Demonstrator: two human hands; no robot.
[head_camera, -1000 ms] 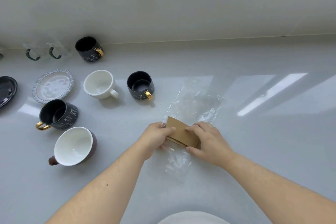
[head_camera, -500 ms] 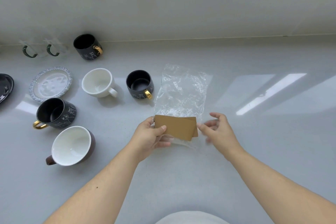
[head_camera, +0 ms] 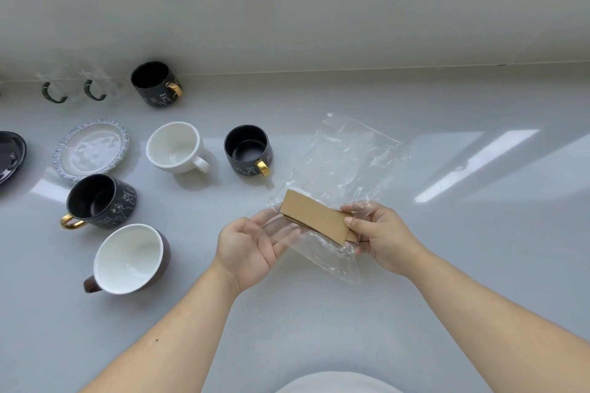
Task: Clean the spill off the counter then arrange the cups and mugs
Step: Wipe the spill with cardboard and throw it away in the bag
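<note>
**Both hands on a bagged brown cloth, mugs scattered along the counter's left**

While the right hand (head_camera: 381, 238) pinches one end of a folded brown cloth (head_camera: 314, 217) between thumb and fingers, the left hand (head_camera: 252, 244) is held palm up and loosely spread under the other end, touching the clear plastic bag (head_camera: 348, 156) that wraps the cloth. Cloth and bag are above the middle of the pale counter (head_camera: 447, 249), the bag's loose end trailing toward the back edge.

Toward the left edge stand the cups. A black mug with a gold handle (head_camera: 247, 150) is nearest the bag, with a white mug (head_camera: 175, 147) just beside it. Nearer the front edge, a brown cup with a white inside (head_camera: 129, 260) and another black mug (head_camera: 100, 201) both lean on their sides. A third black mug (head_camera: 156, 83) stands against the back wall, next to two clear glass mugs with green handles (head_camera: 73, 91). A patterned saucer (head_camera: 92, 150) and a dark plate (head_camera: 9, 153) lie at the far left.
</note>
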